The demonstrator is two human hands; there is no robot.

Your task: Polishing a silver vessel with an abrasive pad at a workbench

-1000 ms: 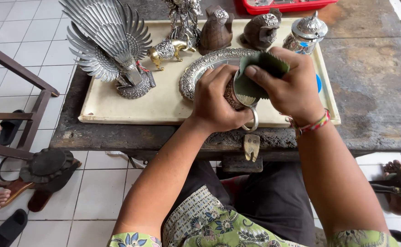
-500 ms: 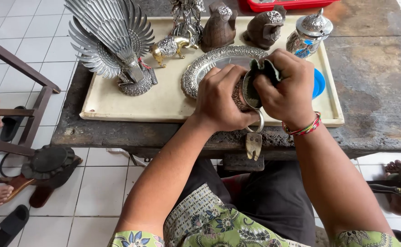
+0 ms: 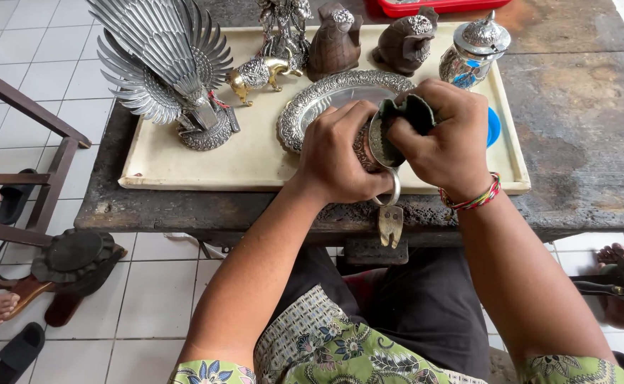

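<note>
On the left of the tray [image 3: 184,167] stands a silver bird [image 3: 166,64] with fanned wings, well apart from the hands. Toward the middle, the left hand [image 3: 340,153] is closed around a small embossed metal cup [image 3: 370,146], gripping its body from the side, with the cup held just above the tray's front edge and over the near rim of an oval silver dish [image 3: 326,96]. The cup looks rigid and fairly light, a thin-walled metal piece that could dent if squeezed hard; its raised pattern gives a good hold, and the ring handle [image 3: 392,193] hanging below is a second place to take it. The right hand [image 3: 447,139] is closed on a dark green cloth [image 3: 404,117], pressing it into the cup's mouth. The cloth is soft and bunches freely. How deep it reaches inside I cannot tell, as the fingers cover it. Right of that stands a lidded jar [image 3: 474,50].
</note>
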